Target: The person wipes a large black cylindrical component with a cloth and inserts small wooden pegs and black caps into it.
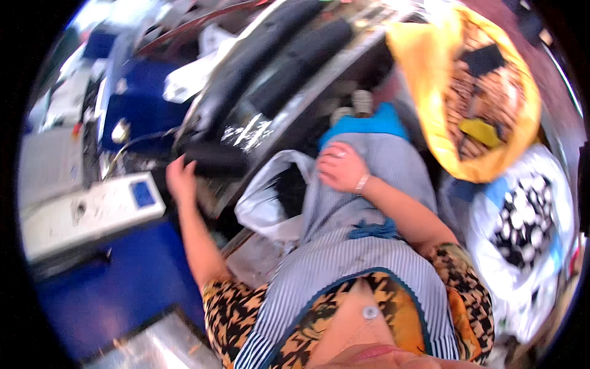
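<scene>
My left hand [182,176] is at the left end of a short black roll [216,160], its fingers bent and blurred. Whether they grip the roll or only touch it, I cannot tell. Against the striped grey-blue apron [393,163] on my lap lies my right hand [342,167], fingers stretched out and nothing held. Longer black padded rolls [301,67] run away from me along a metal-edged frame, where shiny clear plastic [247,134] reflects light.
A white plastic bag [258,200] with dark contents sits beside my lap. At right stand a yellow bag [424,67] of patterned brown cloth and a white bag [491,270] of black-and-white dotted cloth. A white machine panel [101,212] lies on a blue surface [123,283] at left.
</scene>
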A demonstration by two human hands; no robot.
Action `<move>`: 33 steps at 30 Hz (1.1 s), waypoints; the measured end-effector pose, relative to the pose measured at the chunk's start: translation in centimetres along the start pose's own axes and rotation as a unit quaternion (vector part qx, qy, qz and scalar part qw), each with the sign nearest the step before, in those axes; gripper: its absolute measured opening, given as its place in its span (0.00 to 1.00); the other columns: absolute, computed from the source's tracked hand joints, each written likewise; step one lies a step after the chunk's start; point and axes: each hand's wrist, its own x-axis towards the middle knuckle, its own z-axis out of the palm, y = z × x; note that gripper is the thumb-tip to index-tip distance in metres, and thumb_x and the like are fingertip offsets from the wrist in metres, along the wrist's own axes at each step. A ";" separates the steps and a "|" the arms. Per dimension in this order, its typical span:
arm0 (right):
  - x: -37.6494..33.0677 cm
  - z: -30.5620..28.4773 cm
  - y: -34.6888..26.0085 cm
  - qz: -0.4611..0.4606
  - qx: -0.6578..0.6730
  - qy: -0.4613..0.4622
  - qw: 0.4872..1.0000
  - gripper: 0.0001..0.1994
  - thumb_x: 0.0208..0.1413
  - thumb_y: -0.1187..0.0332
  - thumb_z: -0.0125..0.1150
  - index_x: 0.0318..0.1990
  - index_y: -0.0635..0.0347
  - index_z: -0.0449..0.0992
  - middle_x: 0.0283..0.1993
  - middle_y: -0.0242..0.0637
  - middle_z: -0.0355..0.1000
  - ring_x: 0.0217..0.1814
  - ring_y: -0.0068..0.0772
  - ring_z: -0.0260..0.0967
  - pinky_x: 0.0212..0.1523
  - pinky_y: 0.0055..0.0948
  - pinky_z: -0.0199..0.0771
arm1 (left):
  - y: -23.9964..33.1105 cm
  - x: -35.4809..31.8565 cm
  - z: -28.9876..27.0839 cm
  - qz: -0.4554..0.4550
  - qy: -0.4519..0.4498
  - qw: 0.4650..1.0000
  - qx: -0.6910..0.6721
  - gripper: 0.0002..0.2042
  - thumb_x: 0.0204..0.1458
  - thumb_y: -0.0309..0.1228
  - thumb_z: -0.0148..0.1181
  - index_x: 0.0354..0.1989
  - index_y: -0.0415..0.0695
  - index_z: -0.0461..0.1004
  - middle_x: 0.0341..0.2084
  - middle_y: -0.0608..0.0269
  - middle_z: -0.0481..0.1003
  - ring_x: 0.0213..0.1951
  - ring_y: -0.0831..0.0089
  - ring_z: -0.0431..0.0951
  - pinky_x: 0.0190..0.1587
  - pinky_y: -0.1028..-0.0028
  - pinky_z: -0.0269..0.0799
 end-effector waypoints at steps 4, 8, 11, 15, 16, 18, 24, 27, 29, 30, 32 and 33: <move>-0.9 0.7 0.4 0.000 0.022 0.000 1.000 0.10 0.52 0.56 0.59 0.34 0.50 0.77 0.40 0.30 0.74 0.53 0.33 0.68 0.66 0.43 0.56 | -5.3 -0.1 -1.8 0.000 0.084 0.996 -0.021 0.22 0.56 0.37 0.61 0.54 0.35 0.72 0.49 0.47 0.74 0.52 0.53 0.72 0.58 0.63 0.65; -0.6 -2.2 0.5 0.016 0.085 0.022 0.996 0.12 0.49 0.60 0.62 0.40 0.52 0.77 0.45 0.30 0.74 0.52 0.36 0.69 0.63 0.42 0.62 | -4.9 1.1 -1.2 0.054 -0.024 0.997 -0.046 0.19 0.57 0.32 0.60 0.55 0.35 0.71 0.47 0.48 0.73 0.51 0.52 0.73 0.56 0.64 0.65; 0.8 -9.7 1.1 0.028 0.009 0.045 0.999 0.15 0.47 0.61 0.63 0.43 0.53 0.77 0.48 0.32 0.73 0.52 0.38 0.69 0.58 0.41 0.68 | -3.8 -2.0 2.4 0.079 -0.126 0.984 -0.094 0.18 0.56 0.29 0.59 0.54 0.38 0.73 0.46 0.49 0.73 0.51 0.53 0.73 0.57 0.66 0.65; 2.3 -23.1 2.5 0.270 -0.201 -0.121 0.934 0.11 0.50 0.67 0.59 0.41 0.60 0.76 0.41 0.45 0.74 0.46 0.50 0.71 0.47 0.45 0.72 | -4.9 -5.3 1.7 0.066 -0.113 0.991 -0.023 0.18 0.54 0.29 0.60 0.54 0.40 0.74 0.48 0.49 0.73 0.53 0.53 0.71 0.58 0.64 0.66; -1.8 -25.8 5.2 0.292 -0.286 -0.140 0.902 0.13 0.47 0.69 0.61 0.42 0.59 0.77 0.46 0.45 0.73 0.50 0.50 0.70 0.50 0.44 0.71 | -2.5 -3.4 1.3 0.092 -0.107 0.990 -0.026 0.18 0.52 0.30 0.61 0.52 0.40 0.75 0.47 0.48 0.74 0.52 0.53 0.72 0.56 0.64 0.67; -8.5 -29.3 9.6 0.290 -0.370 -0.158 0.868 0.20 0.41 0.71 0.66 0.46 0.58 0.76 0.56 0.44 0.69 0.60 0.49 0.65 0.60 0.43 0.66 | -0.2 -3.4 -0.6 0.100 -0.085 0.991 -0.030 0.17 0.49 0.30 0.64 0.48 0.42 0.78 0.41 0.52 0.76 0.48 0.54 0.74 0.53 0.62 0.69; -20.4 -32.9 15.8 0.279 -0.363 -0.027 0.888 0.18 0.68 0.61 0.47 0.56 0.65 0.70 0.52 0.40 0.74 0.55 0.40 0.70 0.57 0.36 0.69 | 1.1 -3.6 -3.4 0.160 -0.019 0.986 0.035 0.14 0.45 0.38 0.69 0.36 0.44 0.77 0.56 0.59 0.68 0.58 0.50 0.66 0.58 0.56 0.65; -15.0 -34.2 13.9 0.413 -0.230 0.164 0.866 0.17 0.67 0.66 0.47 0.57 0.67 0.70 0.56 0.44 0.72 0.58 0.46 0.68 0.60 0.38 0.67 | 1.0 -5.5 -1.5 0.101 0.025 0.995 -0.002 0.16 0.44 0.39 0.71 0.31 0.42 0.73 0.60 0.57 0.65 0.60 0.49 0.63 0.59 0.56 0.63; -11.4 -32.8 13.1 0.273 -0.332 0.170 0.887 0.17 0.67 0.67 0.46 0.58 0.67 0.69 0.59 0.47 0.70 0.60 0.48 0.67 0.62 0.38 0.64 | 1.7 -5.8 -0.3 0.047 0.075 0.996 -0.009 0.17 0.42 0.39 0.72 0.29 0.44 0.68 0.60 0.56 0.65 0.61 0.49 0.63 0.60 0.55 0.62; -9.8 -31.8 13.1 0.148 -0.419 0.137 0.885 0.18 0.67 0.67 0.46 0.58 0.67 0.69 0.60 0.48 0.69 0.62 0.49 0.66 0.64 0.39 0.63 | 1.9 -5.8 -0.2 0.055 0.073 0.996 -0.021 0.18 0.40 0.38 0.72 0.33 0.45 0.69 0.60 0.57 0.66 0.61 0.50 0.63 0.61 0.56 0.60; -5.9 -25.0 11.1 0.160 -0.296 0.128 0.933 0.19 0.67 0.64 0.46 0.60 0.66 0.68 0.60 0.49 0.69 0.62 0.47 0.66 0.63 0.37 0.63 | 3.8 -6.3 -0.8 0.097 0.053 0.992 -0.063 0.22 0.37 0.36 0.73 0.39 0.46 0.68 0.59 0.58 0.66 0.60 0.51 0.63 0.61 0.56 0.59; -3.9 -21.0 9.8 0.168 -0.221 0.124 0.953 0.20 0.68 0.61 0.45 0.60 0.65 0.67 0.59 0.48 0.69 0.61 0.44 0.66 0.61 0.36 0.66 | 4.8 -6.7 -1.0 0.099 0.044 0.992 -0.066 0.26 0.36 0.34 0.73 0.44 0.45 0.66 0.59 0.59 0.66 0.61 0.52 0.63 0.62 0.56 0.58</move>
